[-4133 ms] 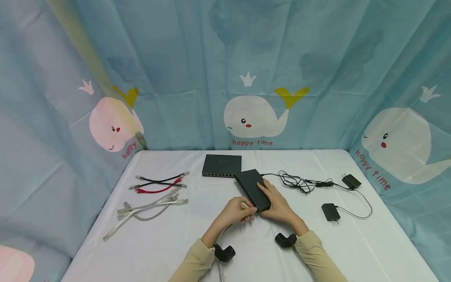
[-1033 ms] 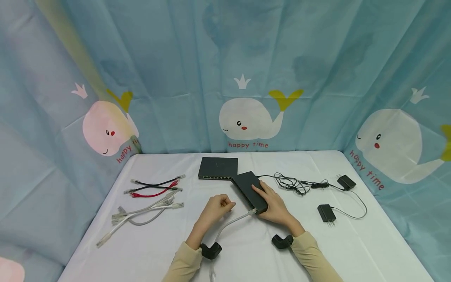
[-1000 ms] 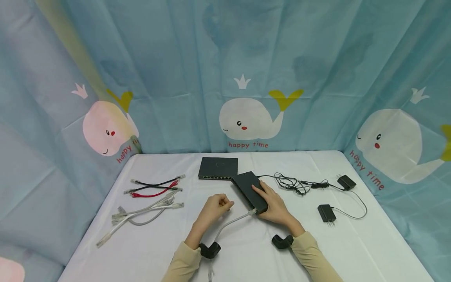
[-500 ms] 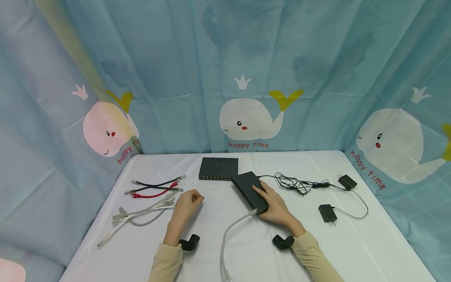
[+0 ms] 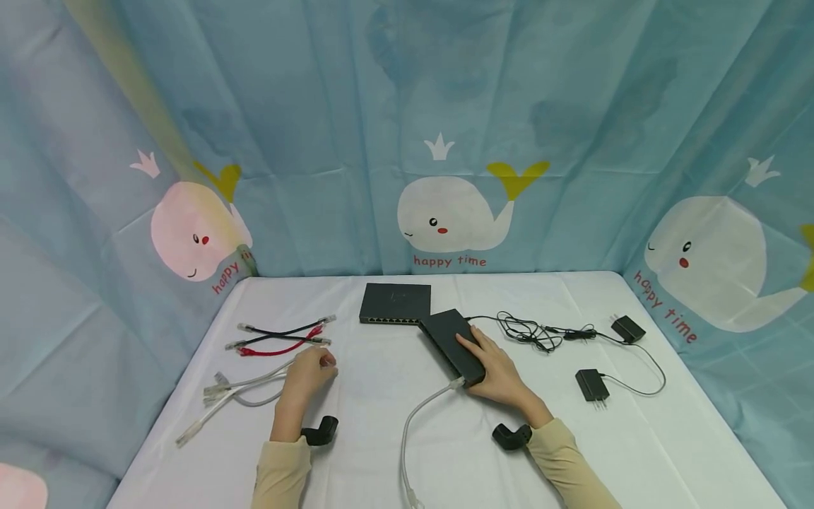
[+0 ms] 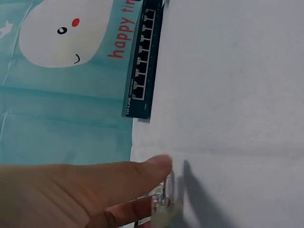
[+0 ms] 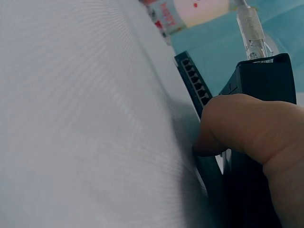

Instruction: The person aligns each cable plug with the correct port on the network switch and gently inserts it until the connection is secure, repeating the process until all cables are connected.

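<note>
My left hand (image 5: 308, 375) is over the pile of white and grey network cables (image 5: 244, 389), covering part of it. In the left wrist view its thumb and fingers close on the clear plug (image 6: 160, 194) of one cable. My right hand (image 5: 499, 367) grips a black network switch (image 5: 450, 345) by its right side, thumb at the near end, and the switch stands tilted. A light grey network cable (image 5: 405, 431) is plugged into its near end and curves down toward me. The right wrist view shows that clear plug (image 7: 254, 40) at the switch.
A second black switch (image 5: 396, 302) lies at the back, its row of ports facing me. Black and red short cables (image 5: 282, 339) lie at the left. At the right are tangled black cord (image 5: 531, 331) and two power adapters, one farther back (image 5: 628, 329), one nearer (image 5: 592, 386).
My left hand let go of the grey cable at the switch, then moved left to the cable pile and closed on a plug there. The right hand keeps its hold on the switch.
</note>
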A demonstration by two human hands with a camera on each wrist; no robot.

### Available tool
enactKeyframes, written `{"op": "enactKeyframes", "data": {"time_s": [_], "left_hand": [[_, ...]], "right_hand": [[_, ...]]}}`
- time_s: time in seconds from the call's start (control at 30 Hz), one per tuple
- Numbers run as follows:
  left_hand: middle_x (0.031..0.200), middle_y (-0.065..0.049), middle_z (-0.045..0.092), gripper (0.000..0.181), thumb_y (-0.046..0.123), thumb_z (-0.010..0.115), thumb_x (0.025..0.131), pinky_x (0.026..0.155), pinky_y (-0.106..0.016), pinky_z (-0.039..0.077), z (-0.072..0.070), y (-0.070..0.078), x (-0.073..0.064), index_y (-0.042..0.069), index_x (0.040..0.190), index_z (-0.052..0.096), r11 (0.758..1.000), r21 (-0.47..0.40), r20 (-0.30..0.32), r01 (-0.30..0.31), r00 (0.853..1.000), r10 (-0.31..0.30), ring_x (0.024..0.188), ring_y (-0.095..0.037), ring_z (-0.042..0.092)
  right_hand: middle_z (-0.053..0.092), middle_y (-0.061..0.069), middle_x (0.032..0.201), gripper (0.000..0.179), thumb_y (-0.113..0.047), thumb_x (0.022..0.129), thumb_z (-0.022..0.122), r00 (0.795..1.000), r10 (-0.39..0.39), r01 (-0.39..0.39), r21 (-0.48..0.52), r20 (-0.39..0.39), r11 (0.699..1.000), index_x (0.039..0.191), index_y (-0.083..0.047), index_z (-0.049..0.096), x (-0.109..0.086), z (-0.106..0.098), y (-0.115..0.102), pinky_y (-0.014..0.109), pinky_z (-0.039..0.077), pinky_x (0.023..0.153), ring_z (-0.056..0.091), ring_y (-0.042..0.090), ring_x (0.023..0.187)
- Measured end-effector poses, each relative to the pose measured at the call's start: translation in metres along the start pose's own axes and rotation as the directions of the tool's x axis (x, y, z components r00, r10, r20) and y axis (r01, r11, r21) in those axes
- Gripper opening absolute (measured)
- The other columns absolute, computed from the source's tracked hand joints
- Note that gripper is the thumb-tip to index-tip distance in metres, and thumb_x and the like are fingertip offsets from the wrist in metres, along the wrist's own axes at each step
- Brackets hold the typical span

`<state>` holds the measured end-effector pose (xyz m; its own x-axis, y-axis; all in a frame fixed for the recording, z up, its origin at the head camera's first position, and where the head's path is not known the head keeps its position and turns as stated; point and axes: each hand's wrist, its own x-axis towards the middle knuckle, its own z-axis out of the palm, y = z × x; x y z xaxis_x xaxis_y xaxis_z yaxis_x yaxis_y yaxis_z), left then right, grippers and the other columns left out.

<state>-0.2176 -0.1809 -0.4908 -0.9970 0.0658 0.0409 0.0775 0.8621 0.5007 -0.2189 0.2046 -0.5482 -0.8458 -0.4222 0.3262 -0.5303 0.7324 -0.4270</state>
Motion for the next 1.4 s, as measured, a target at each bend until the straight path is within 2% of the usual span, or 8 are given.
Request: {"op": "enactKeyframes", "data": {"time_s": [0.2,0.37,0.57,0.73,0.83,1.03,1.17,1.4], "left_hand": [[0.085,-0.014,0.061,0.015,-0.005,0.07,0.073,0.071,-0.043,0.047,-0.007,-0.001,-0.001,0.0,0.088,0.067,1.0,0.001,0.066,0.01,0.998,-0.01,0.078,-0.027,0.056],[0.085,-0.013,0.064,0.008,-0.003,0.066,0.08,0.07,-0.042,0.048,-0.006,-0.004,0.0,-0.001,0.087,0.068,1.0,0.022,0.059,0.02,0.998,-0.021,0.077,-0.024,0.058],[0.087,-0.01,0.068,0.007,0.005,0.064,0.085,0.068,-0.046,0.048,-0.005,-0.009,-0.001,0.004,0.09,0.069,0.996,0.078,-0.021,-0.037,0.999,0.039,0.079,-0.027,0.063],[0.095,-0.013,0.066,0.013,0.011,0.059,0.09,0.067,-0.054,0.046,-0.008,-0.012,-0.002,0.006,0.098,0.067,0.984,0.139,-0.117,-0.112,0.985,0.128,0.086,-0.033,0.063],[0.094,-0.014,0.064,0.016,0.015,0.057,0.092,0.069,-0.054,0.047,-0.008,-0.013,0.0,0.006,0.102,0.066,0.982,0.124,-0.15,-0.141,0.976,0.159,0.087,-0.034,0.062],[0.099,-0.01,0.061,0.016,0.016,0.053,0.095,0.083,-0.046,0.047,-0.007,-0.01,0.005,0.008,0.102,0.065,0.981,0.02,-0.088,-0.191,0.977,0.192,0.095,-0.027,0.059],[0.1,-0.009,0.062,0.016,0.016,0.051,0.096,0.086,-0.045,0.046,-0.007,-0.006,0.006,0.008,0.101,0.064,0.979,-0.009,-0.059,-0.206,0.977,0.205,0.097,-0.025,0.059],[0.103,-0.011,0.064,0.02,0.018,0.045,0.099,0.089,-0.046,0.045,-0.006,0.002,0.007,0.007,0.103,0.062,0.983,-0.055,-0.02,-0.173,0.985,0.172,0.104,-0.027,0.059]], "right_hand": [[0.024,0.016,0.151,0.096,-0.031,0.063,0.083,1.0,-0.006,0.006,0.0,-0.005,1.0,0.145,-0.022,0.033,0.001,0.0,0.001,0.059,0.035,0.097,0.027,0.037,0.136],[0.024,0.016,0.151,0.096,-0.032,0.063,0.083,1.0,-0.01,0.01,-0.001,-0.007,1.0,0.145,-0.023,0.033,0.002,0.0,0.001,0.059,0.035,0.097,0.027,0.036,0.136],[0.023,0.016,0.151,0.096,-0.032,0.063,0.083,1.0,-0.005,0.005,0.0,0.005,1.0,0.145,-0.023,0.033,0.001,0.0,0.001,0.059,0.034,0.097,0.026,0.037,0.136],[0.023,0.017,0.151,0.097,-0.032,0.062,0.084,1.0,-0.003,0.002,0.007,0.005,1.0,0.145,-0.023,0.033,0.0,-0.001,0.0,0.06,0.035,0.096,0.026,0.037,0.136],[0.024,0.017,0.15,0.098,-0.031,0.062,0.084,1.0,-0.003,0.003,0.006,-0.003,1.0,0.145,-0.023,0.034,0.0,-0.001,0.0,0.06,0.035,0.096,0.027,0.037,0.135],[0.024,0.017,0.15,0.097,-0.031,0.062,0.084,1.0,-0.007,0.007,-0.002,-0.01,1.0,0.145,-0.023,0.034,0.0,-0.001,0.0,0.06,0.036,0.095,0.028,0.038,0.134],[0.023,0.016,0.151,0.097,-0.031,0.063,0.084,1.0,-0.004,0.004,0.001,-0.002,1.0,0.145,-0.023,0.033,-0.001,0.0,0.0,0.06,0.036,0.095,0.027,0.037,0.135],[0.026,0.019,0.149,0.098,-0.03,0.061,0.085,0.999,-0.024,0.024,-0.006,-0.027,1.0,0.144,-0.02,0.036,-0.001,0.001,-0.001,0.06,0.037,0.093,0.03,0.039,0.133]]}}
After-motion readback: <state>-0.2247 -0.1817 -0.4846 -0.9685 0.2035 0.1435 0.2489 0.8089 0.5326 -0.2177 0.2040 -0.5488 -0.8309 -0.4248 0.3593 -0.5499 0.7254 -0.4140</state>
